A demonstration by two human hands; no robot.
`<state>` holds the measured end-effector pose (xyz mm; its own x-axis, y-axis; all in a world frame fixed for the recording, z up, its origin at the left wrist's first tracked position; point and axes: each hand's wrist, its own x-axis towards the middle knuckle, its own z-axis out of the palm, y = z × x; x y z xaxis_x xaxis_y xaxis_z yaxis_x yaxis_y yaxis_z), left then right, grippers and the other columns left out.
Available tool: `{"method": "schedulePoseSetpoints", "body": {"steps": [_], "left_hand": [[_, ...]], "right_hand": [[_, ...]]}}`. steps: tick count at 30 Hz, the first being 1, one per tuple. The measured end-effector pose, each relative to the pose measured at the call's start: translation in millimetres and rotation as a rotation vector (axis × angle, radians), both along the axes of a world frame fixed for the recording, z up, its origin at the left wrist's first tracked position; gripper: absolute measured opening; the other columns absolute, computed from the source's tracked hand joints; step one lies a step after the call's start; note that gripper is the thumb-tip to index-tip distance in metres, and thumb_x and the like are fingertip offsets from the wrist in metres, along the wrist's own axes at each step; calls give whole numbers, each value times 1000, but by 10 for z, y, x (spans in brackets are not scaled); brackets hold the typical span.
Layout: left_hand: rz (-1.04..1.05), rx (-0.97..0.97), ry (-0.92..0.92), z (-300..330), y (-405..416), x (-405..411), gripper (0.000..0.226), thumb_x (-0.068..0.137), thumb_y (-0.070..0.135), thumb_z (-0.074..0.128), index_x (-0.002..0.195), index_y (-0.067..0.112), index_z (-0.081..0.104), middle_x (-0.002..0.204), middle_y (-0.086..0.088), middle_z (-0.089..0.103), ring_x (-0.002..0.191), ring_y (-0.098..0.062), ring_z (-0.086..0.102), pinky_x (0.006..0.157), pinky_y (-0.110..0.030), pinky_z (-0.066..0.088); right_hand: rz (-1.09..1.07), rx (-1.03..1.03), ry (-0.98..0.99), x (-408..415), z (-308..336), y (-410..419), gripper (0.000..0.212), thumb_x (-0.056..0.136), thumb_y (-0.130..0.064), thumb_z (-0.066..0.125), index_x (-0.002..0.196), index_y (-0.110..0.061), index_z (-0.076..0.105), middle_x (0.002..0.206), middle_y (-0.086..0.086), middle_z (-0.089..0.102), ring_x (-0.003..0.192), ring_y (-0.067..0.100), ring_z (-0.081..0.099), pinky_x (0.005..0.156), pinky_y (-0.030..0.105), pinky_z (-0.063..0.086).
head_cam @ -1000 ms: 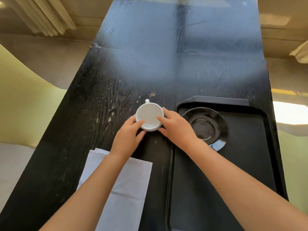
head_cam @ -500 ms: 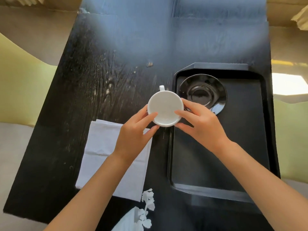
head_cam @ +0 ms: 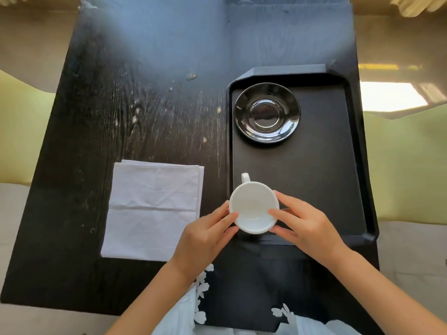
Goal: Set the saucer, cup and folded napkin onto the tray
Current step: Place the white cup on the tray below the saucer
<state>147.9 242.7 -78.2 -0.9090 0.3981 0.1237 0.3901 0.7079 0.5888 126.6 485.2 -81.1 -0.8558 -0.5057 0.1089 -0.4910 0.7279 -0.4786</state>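
A white cup (head_cam: 252,206) with its handle pointing away from me is held between both hands over the near left corner of the black tray (head_cam: 321,180). My left hand (head_cam: 205,235) grips its left side, my right hand (head_cam: 304,226) its right side. I cannot tell whether the cup rests on the tray or hangs just above it. A glossy black saucer (head_cam: 267,112) lies in the tray's far left corner. The folded white napkin (head_cam: 152,209) lies flat on the black table (head_cam: 121,105), left of the tray.
The tray sits along the table's right side, close to the right edge. The table's near edge runs just in front of my body; white floral-trimmed clothing (head_cam: 200,298) shows below it. Pale green and beige surfaces flank the table.
Both hands have carried the cup from the table left of the tray to the tray's near left corner. The view has tilted down, so everything sits lower in frame.
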Motion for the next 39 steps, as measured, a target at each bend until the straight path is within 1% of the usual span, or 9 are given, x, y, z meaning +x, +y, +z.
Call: {"method": "schedulePoseSetpoints", "body": {"steps": [4, 9, 16, 20, 26, 29, 32, 35, 39], "left_hand": [[-3, -23, -28, -70, 59, 74, 32, 77, 19, 70, 106, 4, 70, 114, -15, 67, 82, -23, 73, 73, -30, 60], [14, -47, -37, -120, 86, 127, 35, 78, 22, 67, 108, 5, 68, 115, -15, 67, 81, -22, 72, 77, -26, 55], [-34, -157, -110, -10, 52, 148, 44, 80, 23, 71, 120, 11, 62, 126, -11, 62, 100, -22, 67, 85, -29, 52], [-30, -286, -62, 214, -25, 109, 49, 77, 26, 75, 122, 15, 60, 119, -6, 67, 102, -20, 65, 86, -30, 51], [214, -467, 14, 585, -407, 0, 45, 59, 26, 87, 99, 12, 72, 95, -7, 75, 83, -24, 71, 77, -39, 56], [306, -471, 1, 644, -764, 61, 44, 68, 27, 82, 107, 11, 69, 105, -11, 72, 93, -29, 69, 87, -47, 51], [337, -520, -39, 621, -1210, 204, 43, 82, 33, 69, 120, 14, 62, 121, -8, 66, 110, -27, 61, 100, -45, 42], [315, -557, -72, 539, -1696, 372, 46, 85, 39, 62, 126, 18, 56, 126, -3, 62, 113, -21, 58, 105, -40, 37], [277, -549, -133, 441, -2214, 544, 45, 88, 39, 57, 129, 21, 51, 128, 1, 60, 116, -17, 55, 107, -38, 34]], "right_hand": [[-16, 8, -7, 107, -98, 50, 27, 76, -21, 69, 97, -4, 71, 118, 23, 64, 85, 26, 70, 82, 30, 55], [-34, 22, 1, 154, -152, 48, 29, 77, -20, 69, 102, -5, 69, 121, 22, 62, 98, 27, 66, 84, 29, 52], [-25, 95, -81, 177, 23, 27, 44, 70, -21, 79, 110, -10, 65, 126, 16, 60, 114, 28, 58, 84, 40, 57], [-135, 202, -141, 247, 261, -86, 54, 67, -27, 82, 116, -13, 63, 128, 16, 59, 120, 33, 54, 91, 50, 49], [-240, 266, -12, 263, 725, -653, 39, 57, -22, 87, 89, -8, 70, 96, 13, 71, 88, 30, 68, 65, 39, 59], [-224, 289, -13, 295, 836, -1130, 29, 62, -24, 84, 84, -9, 70, 87, 9, 70, 77, 26, 66, 60, 38, 58], [-244, 317, -67, 367, 814, -1587, 21, 78, -24, 68, 94, -10, 68, 95, 9, 68, 88, 26, 63, 70, 38, 54], [-248, 389, -108, 496, 694, -1960, 24, 88, -29, 51, 105, -14, 60, 104, 5, 63, 95, 22, 56, 76, 33, 49], [-289, 448, -177, 706, 587, -2333, 26, 90, -32, 50, 107, -13, 57, 106, 5, 62, 94, 23, 55, 73, 32, 44]]}}
